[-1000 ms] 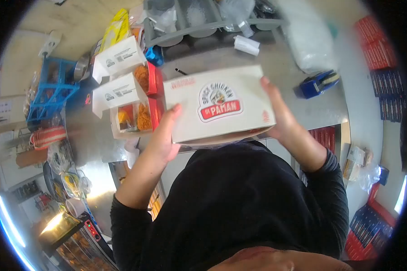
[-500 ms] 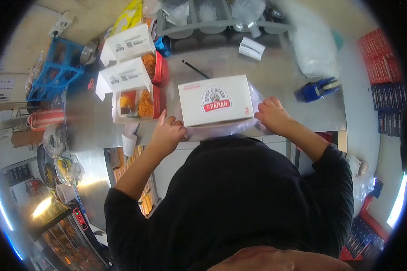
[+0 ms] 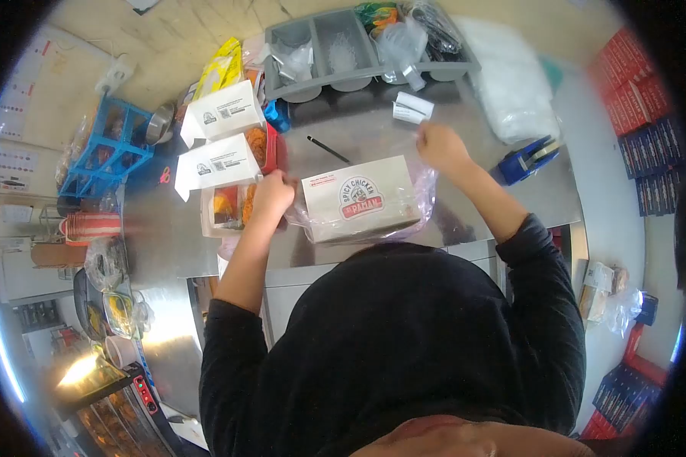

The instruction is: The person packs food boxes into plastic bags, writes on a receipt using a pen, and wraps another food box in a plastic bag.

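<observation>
Fingers of the left hand (image 3: 273, 198): curled in, seemingly pinching the plastic just left of the closed box.
Fingers of the right hand (image 3: 440, 146): bent and drawn together beyond the closed box's far right corner, apparently pinching the plastic too; the tips are partly hidden.
Desk (image 3: 164, 228): metal, under the closed box and reaching well out on both sides of it.
Grey tray (image 3: 320, 81): beyond the closed box, divided into compartments with plastic items inside.
White plastic pile (image 3: 504, 85): beyond the closed box, to its right.
Plastic bag (image 3: 427, 196): thin and clear, showing at the left, right and near edges of the closed box; whether the box lies in it or on it, I cannot tell.
Closed box (image 3: 358, 201): on the desk in front of the person, between the hands, logo up. Judged as done: lid down, plastic brought round it. Judged as undone: the plastic is neither gathered over the top nor tied.
Near open box (image 3: 219, 162): left of the closed box, lid raised, food showing.
Far open box (image 3: 222, 113): beyond the near one, up and left of the closed box, also unclosed, chicken inside.
Tape dispenser (image 3: 524, 161): blue, well right of the closed box.
Paper slip (image 3: 413, 108): beyond the closed box's right half.
Pen (image 3: 329, 150): just beyond the closed box.
</observation>
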Demonstrator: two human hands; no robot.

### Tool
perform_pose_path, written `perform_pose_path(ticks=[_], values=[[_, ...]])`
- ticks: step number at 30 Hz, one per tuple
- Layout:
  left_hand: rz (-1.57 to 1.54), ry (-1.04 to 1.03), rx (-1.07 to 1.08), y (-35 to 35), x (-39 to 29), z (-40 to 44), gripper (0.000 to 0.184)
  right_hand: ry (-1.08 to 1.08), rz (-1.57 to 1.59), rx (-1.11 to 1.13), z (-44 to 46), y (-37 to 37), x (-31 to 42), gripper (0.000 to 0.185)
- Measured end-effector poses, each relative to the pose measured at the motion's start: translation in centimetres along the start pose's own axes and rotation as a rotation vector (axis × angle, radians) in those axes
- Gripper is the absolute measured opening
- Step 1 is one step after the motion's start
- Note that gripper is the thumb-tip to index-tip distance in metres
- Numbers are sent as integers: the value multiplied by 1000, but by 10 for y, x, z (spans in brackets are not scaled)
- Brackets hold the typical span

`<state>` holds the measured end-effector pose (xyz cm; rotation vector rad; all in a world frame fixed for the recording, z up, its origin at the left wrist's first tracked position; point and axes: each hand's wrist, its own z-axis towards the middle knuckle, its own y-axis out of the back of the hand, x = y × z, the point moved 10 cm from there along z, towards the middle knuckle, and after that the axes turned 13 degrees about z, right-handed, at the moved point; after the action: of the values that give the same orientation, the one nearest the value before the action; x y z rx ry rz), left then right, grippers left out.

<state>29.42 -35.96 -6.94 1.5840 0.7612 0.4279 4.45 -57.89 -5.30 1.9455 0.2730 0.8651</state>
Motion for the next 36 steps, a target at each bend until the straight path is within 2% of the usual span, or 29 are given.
perform_pose_path(ticks=[1, 2, 3, 5, 7, 9, 10, 12, 13, 15, 16, 17, 18, 19, 20, 21, 22, 23, 24, 25, 27, 29, 32, 34, 35, 36], values=[[-2, 1, -2, 9, -5, -5, 31, 68, 222, -157, -10, 31, 15, 25], [-118, -4, -134, 33, -8, -13, 27, 139, 443, -313, -23, 63, 26, 23], [-230, -10, -265, 62, -11, -25, 25, 143, 444, -314, -35, 76, 33, 23], [-286, -12, -336, 107, -11, -53, 17, 111, 839, 11, -62, 71, 50, 24], [-609, 80, -76, 144, -11, -84, 19, 181, 1260, 240, -100, 90, 75, 33], [-1137, -168, 41, 187, -34, -114, 37, 415, 1574, 299, -127, 135, 97, 44], [-1144, -163, 34, 183, -37, -122, 37, 417, 1566, 307, -136, 136, 104, 44], [-1116, -315, 132, 171, -64, -137, 48, 475, 1595, 216, -145, 145, 114, 51], [-1112, -318, 122, 170, -63, -139, 48, 499, 1605, 185, -145, 149, 117, 54], [-1120, -276, 482, 137, -75, -150, 49, 255, 1146, 723, -149, 92, 130, 61], [-1121, -271, 482, 150, -79, -146, 49, 366, 1115, 571, -141, 123, 135, 55], [-1295, -280, 296, 190, -78, -133, 50, 360, 1113, 582, -134, 139, 138, 55], [-1459, -294, 91, 221, -72, -124, 50, 525, 1299, 442, -123, 182, 147, 52], [-1461, -303, 75, 223, -74, -121, 50, 702, 1473, 285, -121, 219, 149, 49], [-1459, -335, 133, 217, -83, -118, 47, 719, 1462, 287, -122, 223, 155, 49], [-1453, -367, 191, 211, -92, -116, 44, 794, 1180, 160, -126, 228, 164, 43], [-1351, -308, 125, 204, -88, -118, 40, 853, 897, 29, -128, 232, 170, 37], [-1347, -327, 120, 200, -84, -120, 40, 862, 891, 12, -119, 231, 164, 37], [-1396, -362, 58, 203, -72, -119, 35, 859, 570, -230, -102, 232, 150, 34], [-1448, -392, -1, 208, -64, -118, 31, 828, 243, -456, -84, 231, 134, 31], [-1510, -380, -44, 211, -59, -114, 30, 604, 229, -527, -5, 229, 73, 19], [-1566, -371, -100, 218, -62, -112, 29, 335, 252, -364, 85, 190, 16, 21], [-1532, -377, -181, 232, -85, -112, 26, 281, 227, -337, 151, 153, 3, 27], [-1561, -340, -220, 236, -88, -105, 26, 234, 170, -727, 155, 182, 3, 33], [-1558, -343, -229, 235, -88, -101, 26, 243, 172, -729, 165, 191, 1, 33], [-1561, -309, -265, 231, -79, -97, 27, 78, 115, -640, 183, 195, -13, 32]])
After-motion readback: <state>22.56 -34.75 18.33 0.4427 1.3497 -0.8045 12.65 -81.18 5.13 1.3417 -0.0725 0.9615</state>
